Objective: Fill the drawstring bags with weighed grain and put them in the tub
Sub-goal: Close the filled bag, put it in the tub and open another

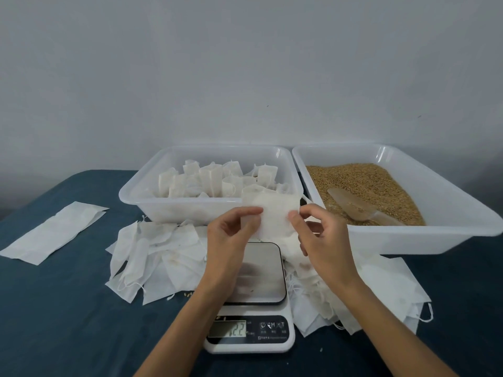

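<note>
Plain grey wall stood behind a blue-covered bench (68, 308). Both hands held one empty drawstring bag (272, 210) above the scale (253, 295): the left hand (231, 235) pinched its left edge, the right hand (318, 235) its right edge, fingers curled on the cloth. The step in hand seemed to be opening the bag's mouth before filling.

Next the bag would need spreading wide and steadying, then grain (362, 183) scooped in with the scoop (356, 208) lying in the grain tray (435, 235) at two o'clock, weighed on the scale's platform just below the hands.

At twelve o'clock sat the tub (141, 197), already holding many filled bags (206, 180) standing upright. Loose empty bags (160, 257) lay heaped at nine and three o'clock around the scale, some touching it; these could creep onto the platform and spoil a reading. The display (227, 328) was blurred. A flat white sheet (54, 232) lay far off at nine o'clock.
</note>
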Available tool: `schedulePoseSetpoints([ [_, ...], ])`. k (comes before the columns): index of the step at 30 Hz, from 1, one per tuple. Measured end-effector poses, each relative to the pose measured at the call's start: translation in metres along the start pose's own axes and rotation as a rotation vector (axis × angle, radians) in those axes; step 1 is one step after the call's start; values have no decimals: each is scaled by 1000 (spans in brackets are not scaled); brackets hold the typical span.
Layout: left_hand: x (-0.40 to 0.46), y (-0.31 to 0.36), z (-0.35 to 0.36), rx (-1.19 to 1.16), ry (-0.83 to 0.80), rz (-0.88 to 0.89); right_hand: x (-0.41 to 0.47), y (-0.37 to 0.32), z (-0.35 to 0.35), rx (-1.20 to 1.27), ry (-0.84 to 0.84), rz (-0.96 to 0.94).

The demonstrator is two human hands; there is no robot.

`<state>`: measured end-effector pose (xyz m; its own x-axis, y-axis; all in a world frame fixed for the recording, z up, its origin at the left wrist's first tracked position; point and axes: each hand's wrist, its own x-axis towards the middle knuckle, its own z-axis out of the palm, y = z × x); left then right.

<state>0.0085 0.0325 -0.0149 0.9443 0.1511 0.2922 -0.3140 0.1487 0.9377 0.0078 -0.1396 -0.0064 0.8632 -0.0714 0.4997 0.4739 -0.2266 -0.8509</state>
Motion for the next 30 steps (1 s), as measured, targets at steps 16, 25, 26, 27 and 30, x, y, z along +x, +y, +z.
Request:
schedulePoseSetpoints([
  [16,-2,-1,1,67,-11,15,-1,4,-2,26,-26,7],
  [25,0,-1,1,82,16,-7,4,8,-2,-189,-26,16],
  [26,0,-1,0,85,13,-9,4,8,-3,-171,-21,9],
  [27,0,-1,0,84,5,-7,4,8,-3,-147,-18,5],
  [30,-2,0,1,99,-30,24,4,9,-3,-86,-17,5],
])
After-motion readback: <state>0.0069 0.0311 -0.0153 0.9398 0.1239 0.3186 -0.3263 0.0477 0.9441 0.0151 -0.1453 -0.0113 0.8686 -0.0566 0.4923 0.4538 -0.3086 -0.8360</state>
